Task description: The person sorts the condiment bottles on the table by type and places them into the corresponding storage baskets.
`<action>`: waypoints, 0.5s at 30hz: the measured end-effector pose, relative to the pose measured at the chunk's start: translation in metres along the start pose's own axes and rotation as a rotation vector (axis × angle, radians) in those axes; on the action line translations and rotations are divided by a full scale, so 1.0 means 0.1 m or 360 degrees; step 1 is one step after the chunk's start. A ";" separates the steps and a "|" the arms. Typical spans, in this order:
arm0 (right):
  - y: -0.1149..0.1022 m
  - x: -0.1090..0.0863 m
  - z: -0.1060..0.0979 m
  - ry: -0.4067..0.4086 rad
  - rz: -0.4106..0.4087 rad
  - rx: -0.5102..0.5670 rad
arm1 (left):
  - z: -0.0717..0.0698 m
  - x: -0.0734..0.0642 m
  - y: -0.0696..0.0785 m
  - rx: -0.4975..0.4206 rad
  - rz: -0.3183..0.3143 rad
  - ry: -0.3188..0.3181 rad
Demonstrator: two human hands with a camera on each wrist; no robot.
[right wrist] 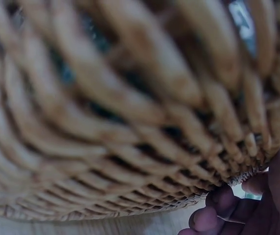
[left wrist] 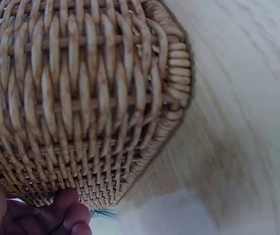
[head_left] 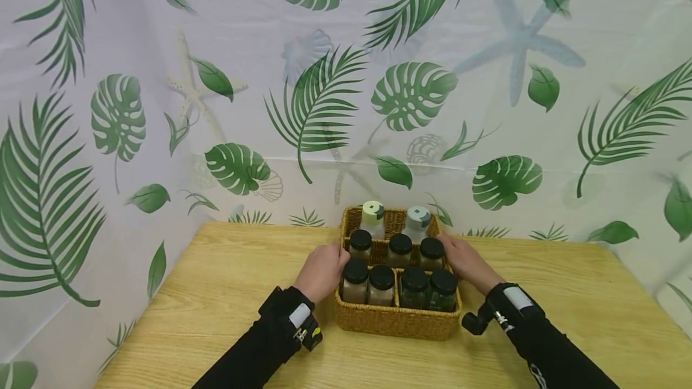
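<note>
A woven wicker basket (head_left: 397, 323) stands on the table near its far edge, its inside split into compartments. Several glass jars with black lids, such as the front jar (head_left: 355, 281), fill the front and middle rows. In the back row are a bottle with a yellow-green cap (head_left: 372, 214) and one with a pale blue cap (head_left: 417, 218). My left hand (head_left: 322, 270) grips the basket's left side, curled fingers (left wrist: 76, 215) against the weave in the left wrist view. My right hand (head_left: 469, 262) holds the opposite side, its fingertips (right wrist: 203, 219) by the wicker in the right wrist view.
The light wooden table (head_left: 232, 293) reaches back to a hanging cloth (head_left: 335, 77) printed with green leaves and starfish. This cloth rises right behind the basket and also along the left side. Black wrist straps with cameras sit on both sleeves.
</note>
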State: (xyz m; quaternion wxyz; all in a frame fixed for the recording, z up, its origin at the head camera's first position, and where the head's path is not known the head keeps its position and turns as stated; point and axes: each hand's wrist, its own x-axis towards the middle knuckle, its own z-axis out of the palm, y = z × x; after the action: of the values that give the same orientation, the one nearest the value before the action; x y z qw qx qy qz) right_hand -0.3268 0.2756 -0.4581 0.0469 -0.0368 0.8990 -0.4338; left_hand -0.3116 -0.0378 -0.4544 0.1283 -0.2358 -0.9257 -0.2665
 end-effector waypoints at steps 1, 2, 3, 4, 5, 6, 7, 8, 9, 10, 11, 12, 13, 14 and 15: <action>0.00 0.01 0.00 -0.0007 0.0004 0.0006 | 0.00 0.01 0.00 -0.0025 -0.0035 -0.0013; 0.00 0.01 0.00 -0.0003 0.0005 0.0008 | -0.01 0.01 -0.01 -0.0040 -0.0069 -0.0026; 0.01 0.02 0.01 -0.0009 0.0012 0.0009 | -0.01 0.02 -0.01 -0.0054 -0.0107 -0.0042; 0.01 0.03 0.02 -0.0012 0.0013 0.0007 | -0.02 0.02 -0.02 -0.0065 -0.0143 -0.0057; 0.02 0.03 0.03 -0.0010 0.0012 -0.0002 | -0.03 0.02 -0.02 -0.0064 -0.0170 -0.0069; 0.02 0.03 0.04 -0.0010 0.0003 -0.0013 | -0.03 0.02 -0.03 -0.0067 -0.0198 -0.0081; 0.03 0.03 0.05 -0.0006 -0.0008 -0.0025 | -0.03 0.02 -0.04 -0.0069 -0.0212 -0.0087; 0.03 0.03 0.05 -0.0003 -0.0016 -0.0039 | -0.04 0.02 -0.04 -0.0061 -0.0221 -0.0091; 0.04 0.02 0.06 -0.0002 -0.0023 -0.0057 | -0.04 0.02 -0.05 -0.0046 -0.0231 -0.0095; 0.03 0.01 0.06 0.0014 -0.0031 -0.0082 | -0.05 0.02 -0.06 -0.0029 -0.0234 -0.0092; 0.03 0.00 0.05 0.0027 -0.0045 -0.0121 | -0.05 0.02 -0.07 -0.0004 -0.0231 -0.0074; 0.02 -0.02 0.04 0.0037 -0.0069 -0.0170 | -0.06 0.02 -0.08 0.0025 -0.0231 -0.0052; 0.00 -0.04 0.03 0.0044 -0.0088 -0.0212 | -0.08 0.02 -0.08 0.0060 -0.0227 -0.0028; -0.02 -0.06 0.01 0.0048 -0.0103 -0.0261 | -0.10 0.02 -0.09 0.0118 -0.0232 -0.0011; -0.04 -0.08 -0.01 0.0057 -0.0125 -0.0314 | -0.12 0.02 -0.09 0.0188 -0.0234 0.0000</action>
State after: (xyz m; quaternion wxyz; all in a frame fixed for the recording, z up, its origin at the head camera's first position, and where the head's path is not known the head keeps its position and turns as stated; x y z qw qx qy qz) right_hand -0.3188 0.2745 -0.4539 0.0099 -0.0686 0.9360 -0.3451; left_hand -0.3166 -0.0509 -0.4477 0.1221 -0.1593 -0.9546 -0.2200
